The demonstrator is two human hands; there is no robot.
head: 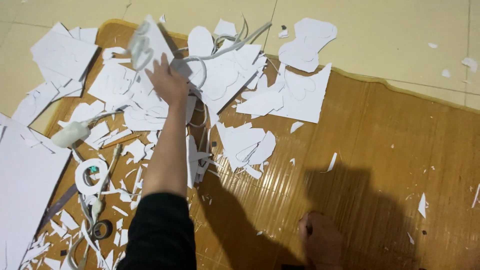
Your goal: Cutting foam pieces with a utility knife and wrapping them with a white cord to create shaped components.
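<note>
The left hand is reaching out to the far left of the scene, its black sleeve running up from the near edge, and its grip is grasping a white foam sheet piece that is blurring as it lifts above the pile. That piece is hanging over a heap of white cut scraps spreading across the far part of a bamboo mat, which is lying on a pale tiled floor. The right hand is resting in shadow at the near edge of the mat, well apart from the pile; whether its grip is clenched or released cannot be told. To the left, a roll of white tape is lying among small offcuts, with scissors nearer still and a large white board covering the left edge.
</note>
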